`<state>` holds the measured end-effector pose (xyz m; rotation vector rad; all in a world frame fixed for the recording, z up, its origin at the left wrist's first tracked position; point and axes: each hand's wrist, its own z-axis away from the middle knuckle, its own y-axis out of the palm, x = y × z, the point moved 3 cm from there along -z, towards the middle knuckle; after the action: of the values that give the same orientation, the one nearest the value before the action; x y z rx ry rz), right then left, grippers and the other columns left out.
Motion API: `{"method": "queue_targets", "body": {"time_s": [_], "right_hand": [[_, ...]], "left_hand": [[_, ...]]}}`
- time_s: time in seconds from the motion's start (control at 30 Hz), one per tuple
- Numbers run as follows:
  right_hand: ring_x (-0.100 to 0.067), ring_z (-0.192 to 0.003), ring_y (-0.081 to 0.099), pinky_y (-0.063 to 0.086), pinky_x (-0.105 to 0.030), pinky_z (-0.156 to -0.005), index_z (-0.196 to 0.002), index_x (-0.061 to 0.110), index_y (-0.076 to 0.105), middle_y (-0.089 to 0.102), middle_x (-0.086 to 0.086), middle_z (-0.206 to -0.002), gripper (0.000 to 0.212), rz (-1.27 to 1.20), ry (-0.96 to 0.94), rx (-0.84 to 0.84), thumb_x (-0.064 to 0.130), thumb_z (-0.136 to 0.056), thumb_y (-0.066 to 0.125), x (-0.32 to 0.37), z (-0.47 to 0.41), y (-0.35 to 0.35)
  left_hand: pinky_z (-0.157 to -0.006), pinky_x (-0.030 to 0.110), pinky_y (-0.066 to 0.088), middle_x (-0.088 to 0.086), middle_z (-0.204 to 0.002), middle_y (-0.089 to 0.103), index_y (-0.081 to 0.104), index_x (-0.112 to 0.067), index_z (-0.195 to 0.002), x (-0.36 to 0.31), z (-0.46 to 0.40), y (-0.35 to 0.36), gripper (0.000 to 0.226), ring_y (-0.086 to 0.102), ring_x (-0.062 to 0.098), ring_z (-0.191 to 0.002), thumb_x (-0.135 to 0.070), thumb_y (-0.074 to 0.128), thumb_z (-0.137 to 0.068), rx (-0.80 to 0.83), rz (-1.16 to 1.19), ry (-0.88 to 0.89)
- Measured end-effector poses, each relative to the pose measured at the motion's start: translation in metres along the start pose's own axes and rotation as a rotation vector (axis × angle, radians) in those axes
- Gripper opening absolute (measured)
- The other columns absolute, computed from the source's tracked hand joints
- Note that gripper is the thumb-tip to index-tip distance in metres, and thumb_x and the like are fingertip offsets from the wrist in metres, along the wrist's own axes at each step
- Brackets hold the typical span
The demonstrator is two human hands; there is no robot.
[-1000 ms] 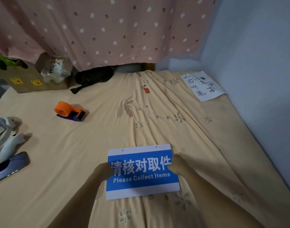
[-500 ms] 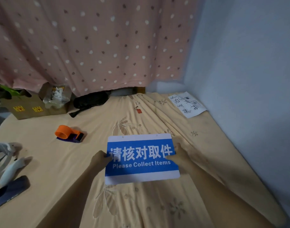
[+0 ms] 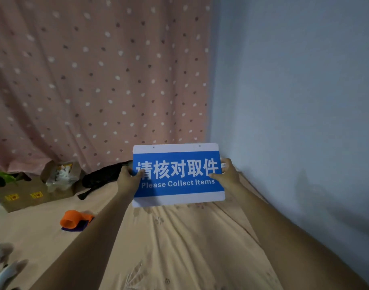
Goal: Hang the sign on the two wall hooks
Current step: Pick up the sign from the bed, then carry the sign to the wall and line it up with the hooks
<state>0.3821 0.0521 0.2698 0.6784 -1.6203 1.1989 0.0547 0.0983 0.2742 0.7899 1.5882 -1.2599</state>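
Note:
The blue and white sign (image 3: 178, 185), lettered "Please Collect Items", is held upright in the air above the bed. Two small holes show along its white top strip. My left hand (image 3: 128, 178) grips its left edge, thumb on the front. My right hand (image 3: 227, 174) grips its right edge the same way. The pale blue wall (image 3: 294, 101) rises on the right; no hooks are visible on it in this view.
A pink dotted curtain (image 3: 95, 80) hangs behind the bed (image 3: 189, 248). An orange tape dispenser (image 3: 74, 221) lies at the left, a cardboard box (image 3: 28, 193) and a black bag (image 3: 102, 178) sit further back. White objects (image 3: 1, 266) lie at the lower left.
Both hands have lifted the sign off the bed and up, away from me. The view has tilted up, showing more curtain and wall; the handwritten paper is hidden.

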Motion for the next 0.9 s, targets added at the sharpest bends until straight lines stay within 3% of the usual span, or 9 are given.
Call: {"method": "queue_targets", "body": {"time_s": [0.13, 0.27, 0.43, 0.53, 0.67, 0.83, 0.9], "right_hand": [[-0.02, -0.085, 0.062, 0.052, -0.032, -0.07, -0.113, 0.018, 0.044, 0.058, 0.009, -0.087, 0.047, -0.002, -0.096, -0.063, 0.014, -0.079, 0.076, 0.036, 0.006, -0.031], [-0.019, -0.083, 0.062, 0.052, -0.032, -0.07, -0.114, 0.019, 0.043, 0.054, 0.012, -0.082, 0.047, 0.002, -0.134, -0.106, 0.015, -0.08, 0.076, 0.061, 0.014, -0.059], [-0.011, -0.072, 0.06, 0.05, -0.025, -0.059, -0.119, 0.017, 0.043, 0.055, 0.011, -0.08, 0.052, -0.006, -0.15, -0.192, 0.017, -0.08, 0.076, 0.076, 0.024, -0.1], [-0.018, -0.08, 0.063, 0.056, -0.034, -0.07, -0.12, 0.018, 0.042, 0.056, 0.008, -0.083, 0.053, -0.007, -0.149, -0.242, 0.018, -0.079, 0.077, 0.08, 0.031, -0.129], [-0.021, -0.087, 0.064, 0.058, -0.038, -0.077, -0.121, 0.018, 0.043, 0.059, 0.0, -0.094, 0.054, -0.005, -0.143, -0.312, 0.019, -0.079, 0.078, 0.082, 0.045, -0.169], [-0.018, -0.083, 0.062, 0.051, -0.025, -0.062, -0.124, 0.017, 0.044, 0.059, 0.001, -0.095, 0.053, -0.043, -0.145, -0.429, 0.016, -0.081, 0.075, 0.082, 0.072, -0.223], [-0.014, -0.078, 0.062, 0.051, -0.024, -0.06, -0.126, 0.019, 0.044, 0.058, 0.005, -0.091, 0.051, -0.084, -0.146, -0.492, 0.019, -0.083, 0.073, 0.084, 0.085, -0.244]], "left_hand": [[-0.078, 0.046, 0.05, 0.014, -0.093, 0.058, 0.043, -0.007, -0.091, -0.044, 0.003, -0.003, 0.032, 0.059, 0.031, -0.089, -0.028, 0.068, -0.085, 0.018, 0.072, 0.036], [-0.072, 0.037, 0.043, 0.004, -0.079, 0.051, 0.04, -0.009, -0.09, -0.084, 0.011, -0.001, 0.029, 0.055, 0.027, -0.086, -0.022, 0.065, -0.088, 0.029, 0.146, 0.099], [-0.083, 0.048, 0.053, 0.012, -0.092, 0.056, 0.039, -0.011, -0.091, -0.123, 0.024, 0.011, 0.03, 0.059, 0.031, -0.09, -0.024, 0.065, -0.087, 0.085, 0.202, 0.131], [-0.086, 0.055, 0.053, 0.015, -0.1, 0.06, 0.041, -0.013, -0.091, -0.142, 0.032, 0.024, 0.03, 0.062, 0.033, -0.094, -0.028, 0.067, -0.086, 0.137, 0.223, 0.149], [-0.084, 0.051, 0.051, 0.015, -0.099, 0.058, 0.04, -0.011, -0.091, -0.169, 0.052, 0.046, 0.03, 0.059, 0.031, -0.092, -0.027, 0.065, -0.087, 0.184, 0.242, 0.204], [-0.086, 0.049, 0.05, 0.011, -0.092, 0.057, 0.04, -0.02, -0.076, -0.205, 0.084, 0.08, 0.028, 0.058, 0.03, -0.091, -0.023, 0.065, -0.087, 0.27, 0.318, 0.236], [-0.087, 0.051, 0.051, 0.011, -0.091, 0.058, 0.042, -0.018, -0.08, -0.22, 0.096, 0.093, 0.027, 0.061, 0.031, -0.091, -0.024, 0.067, -0.086, 0.315, 0.348, 0.241]]}}
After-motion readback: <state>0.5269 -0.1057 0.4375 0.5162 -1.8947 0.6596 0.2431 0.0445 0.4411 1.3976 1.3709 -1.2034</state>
